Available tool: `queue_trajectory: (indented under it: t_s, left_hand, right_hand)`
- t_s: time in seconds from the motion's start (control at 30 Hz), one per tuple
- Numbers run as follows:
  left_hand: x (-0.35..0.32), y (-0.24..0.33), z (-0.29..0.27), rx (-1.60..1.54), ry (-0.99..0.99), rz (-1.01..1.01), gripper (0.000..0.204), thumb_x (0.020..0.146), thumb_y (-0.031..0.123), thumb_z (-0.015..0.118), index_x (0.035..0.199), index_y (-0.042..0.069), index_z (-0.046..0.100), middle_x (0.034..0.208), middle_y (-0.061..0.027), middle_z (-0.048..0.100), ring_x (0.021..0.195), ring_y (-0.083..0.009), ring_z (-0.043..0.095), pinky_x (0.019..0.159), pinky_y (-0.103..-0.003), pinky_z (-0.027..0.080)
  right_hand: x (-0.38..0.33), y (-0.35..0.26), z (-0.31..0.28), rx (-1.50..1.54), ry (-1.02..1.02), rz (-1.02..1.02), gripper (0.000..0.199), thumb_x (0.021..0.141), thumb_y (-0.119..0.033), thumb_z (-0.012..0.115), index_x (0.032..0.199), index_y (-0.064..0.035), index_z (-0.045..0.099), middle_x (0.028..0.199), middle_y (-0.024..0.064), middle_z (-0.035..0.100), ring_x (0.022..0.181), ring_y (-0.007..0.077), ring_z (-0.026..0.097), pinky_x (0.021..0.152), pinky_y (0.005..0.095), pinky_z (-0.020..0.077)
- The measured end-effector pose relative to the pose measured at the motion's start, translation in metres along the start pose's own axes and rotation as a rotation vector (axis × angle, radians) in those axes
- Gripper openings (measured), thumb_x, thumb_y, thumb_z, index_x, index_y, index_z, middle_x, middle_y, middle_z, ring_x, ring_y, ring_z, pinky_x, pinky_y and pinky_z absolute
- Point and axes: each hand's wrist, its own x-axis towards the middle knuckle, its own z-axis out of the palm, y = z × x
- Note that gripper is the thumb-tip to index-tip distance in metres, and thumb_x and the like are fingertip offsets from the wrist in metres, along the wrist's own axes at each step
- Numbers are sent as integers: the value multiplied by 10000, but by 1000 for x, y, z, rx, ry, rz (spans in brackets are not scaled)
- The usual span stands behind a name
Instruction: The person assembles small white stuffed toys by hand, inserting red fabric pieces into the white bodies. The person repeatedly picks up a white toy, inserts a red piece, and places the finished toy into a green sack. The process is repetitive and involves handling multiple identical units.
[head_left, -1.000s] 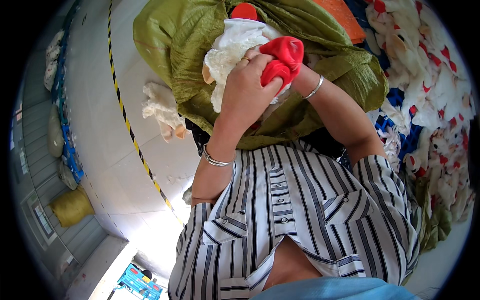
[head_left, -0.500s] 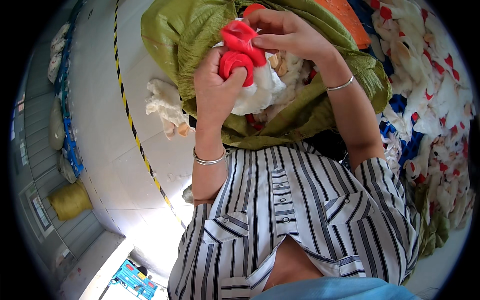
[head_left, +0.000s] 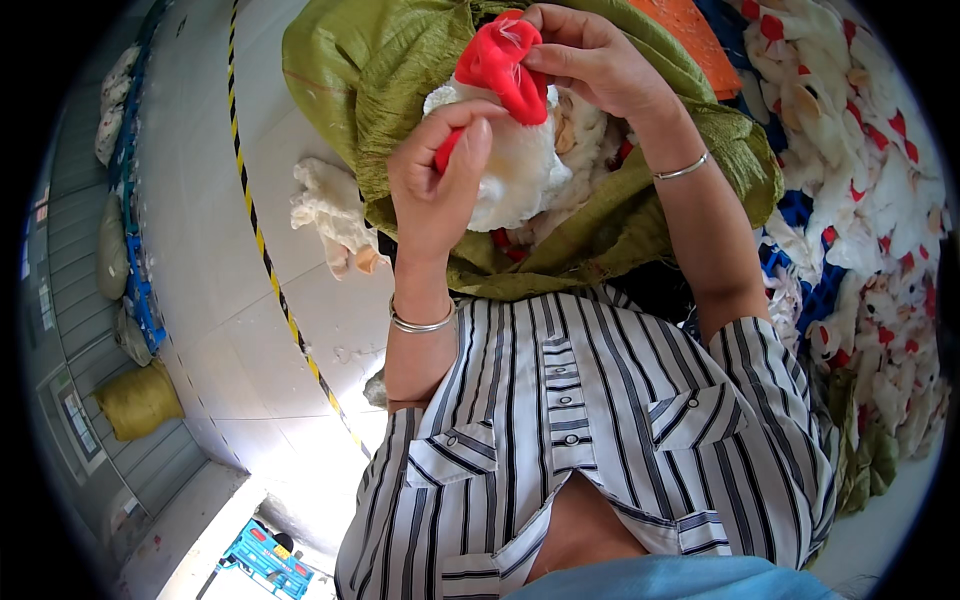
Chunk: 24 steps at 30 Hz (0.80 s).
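A pale concrete floor point(head_left: 200, 250) crossed by a yellow-and-black striped line point(head_left: 262, 240), with one white plush piece point(head_left: 325, 205) lying just beside it. To the right, a heap of white-and-red plush toys point(head_left: 860, 200) spills over blue crates point(head_left: 800, 215) — an orange panel point(head_left: 690, 35) sits near the top edge. Along the left wall, a yellow sack point(head_left: 140, 400) and bundles on a blue rack point(head_left: 135, 290) — lower down, a small blue cart point(head_left: 265, 560).
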Motion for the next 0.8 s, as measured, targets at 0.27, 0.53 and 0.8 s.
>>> queue_trajectory:
  t_s: [0.27,0.53,0.8]
  left_hand:
    - [13,-8,13,145,129,126,261,888,63,664,1138,-9,667,815,36,614,737,-20,519,674,-186,454]
    - [21,-4,14,249,167,32,268,855,108,707,1090,-14,672,780,26,611,708,-31,525,648,-204,463]
    - [22,-8,-16,53,253,-106,122,848,104,712,916,15,666,719,42,585,582,5,447,502,-178,384]
  right_hand:
    - [4,8,9,-195,10,17,192,940,-109,616,1115,-33,588,977,-24,630,872,34,581,756,206,487]
    - [5,7,12,-393,42,116,161,936,-160,646,1023,-27,623,829,-43,603,727,20,542,629,193,448]
    - [2,0,-18,-564,159,-187,127,903,-140,675,953,-41,612,847,-45,614,722,10,535,625,192,446]
